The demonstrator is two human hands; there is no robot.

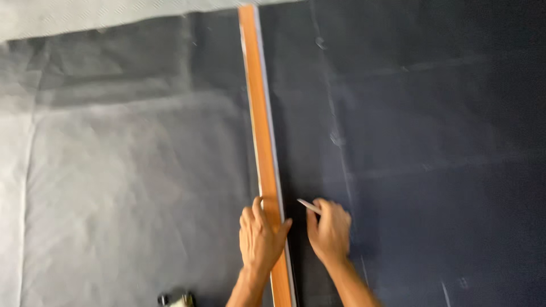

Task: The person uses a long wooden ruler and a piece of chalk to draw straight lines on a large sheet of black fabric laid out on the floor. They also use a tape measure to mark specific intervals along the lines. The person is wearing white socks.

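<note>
- the left hand (259, 239) lies flat, fingers spread, pressing on a long wooden ruler (263, 142) that runs away from it up across the cloth.
- the right hand (330, 230) sits just right of the ruler, fingers pinched around a thin white piece of chalk (309, 206); its tip points toward the ruler's edge.
- both hands rest on dark cloth (426, 142), which has faint chalk lines on it to the right of the right hand.
- left of the left hand, the cloth looks paler grey.
- a small dark object (176, 299) lies near the left wrist, too blurred to tell.
</note>
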